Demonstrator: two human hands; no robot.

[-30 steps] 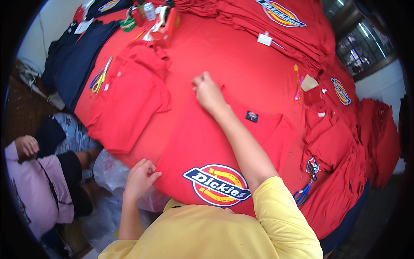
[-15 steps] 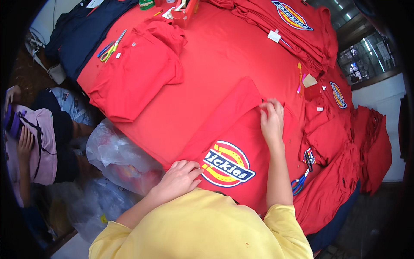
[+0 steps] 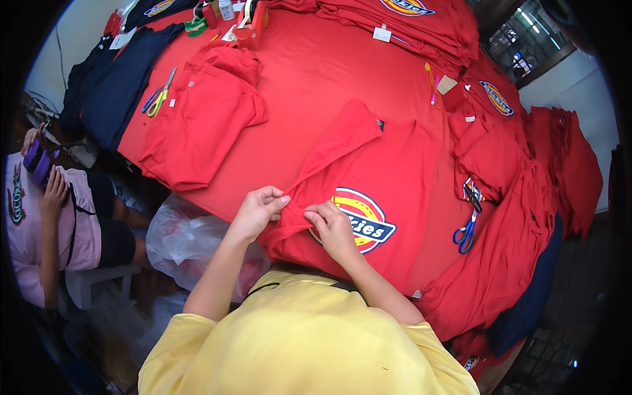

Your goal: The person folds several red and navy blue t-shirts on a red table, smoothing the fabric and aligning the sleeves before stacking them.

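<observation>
A red T-shirt (image 3: 401, 171) with a large printed emblem lies spread before me, its left side folded inward over the front. My left hand (image 3: 258, 212) pinches the folded cloth at its left edge. Close beside it, my right hand (image 3: 332, 227) has thumb and fingers pressed together on the same fold, over the left part of the emblem. Both hands are closed on the fabric. The shirt's collar, with a small dark label, points away from me.
Yellow-handled scissors (image 3: 160, 99) lie on a folded red garment (image 3: 204, 125) at the left. Blue-handled scissors (image 3: 466, 234) rest to the right, near piled red shirts (image 3: 487, 283). A tape dispenser (image 3: 250, 26) stands at the back. Left of the table are plastic bags (image 3: 191, 240) and another person (image 3: 66, 217).
My right hand has come from the shirt's collar down to the fold beside the emblem. My left hand has risen slightly and now pinches the cloth. The view has shifted a little.
</observation>
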